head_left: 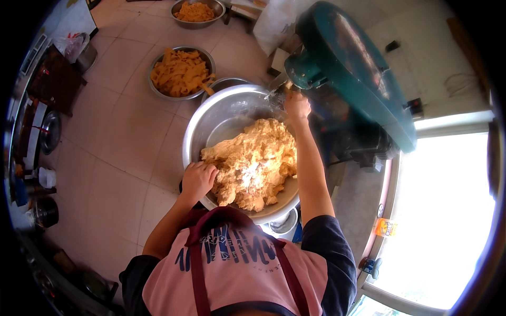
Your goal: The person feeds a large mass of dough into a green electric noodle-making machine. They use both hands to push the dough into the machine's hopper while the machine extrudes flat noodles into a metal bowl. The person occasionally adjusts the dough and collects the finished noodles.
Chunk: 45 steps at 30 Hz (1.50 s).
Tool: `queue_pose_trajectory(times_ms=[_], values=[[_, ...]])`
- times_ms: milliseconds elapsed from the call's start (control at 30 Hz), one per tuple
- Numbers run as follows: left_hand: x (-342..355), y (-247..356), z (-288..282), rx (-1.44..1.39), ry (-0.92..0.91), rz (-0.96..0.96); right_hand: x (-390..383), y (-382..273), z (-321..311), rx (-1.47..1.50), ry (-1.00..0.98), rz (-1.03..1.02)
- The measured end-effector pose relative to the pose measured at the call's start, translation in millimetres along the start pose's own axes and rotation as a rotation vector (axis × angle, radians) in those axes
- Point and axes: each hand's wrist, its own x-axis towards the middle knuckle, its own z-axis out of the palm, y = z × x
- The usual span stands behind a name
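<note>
A large metal basin (194, 139) in front of me holds a big, lumpy mass of yellow-orange dough (253, 158), brightly lit in its middle. My left hand (198, 180) is curled over the basin's left rim, its fingertips close to the dough. Beyond the basin's far right side, my right hand (298, 105) is closed at the lower end of a green machine (358, 68). What its fingers hold there is hidden. Pale flour or dough residue clings to the metal part beside that hand.
A bowl of flat orange strips (182, 73) stands on the tiled floor (121, 121), with another bowl of orange pieces (194, 11) farther back. Part of a metal bowl (229, 83) shows behind the basin. A bright doorway (443, 210) lies right; dark furniture (55, 79) lines the left.
</note>
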Motion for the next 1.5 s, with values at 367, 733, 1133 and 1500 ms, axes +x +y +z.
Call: queue_pose_trajectory(times_ms=[367,733,1133,1500], values=[[-2.2,3.8,0.8,0.04,-0.032,0.015,3.4,13.4,-7.6,0.045,-0.004,-0.038],[27.5,35.8,17.4,-0.247,-0.228,-0.013,-160.4,85.8,-116.7,1.741,0.188,-0.202],[174.0,182.9,180.8,0.442,-0.639,0.809,-304.0,119.5,-62.7,1.23,0.134,0.403],[169.1,180.9,208.3,0.367,-0.492,0.879,-300.6,138.4,-1.1,0.661,0.435,0.375]])
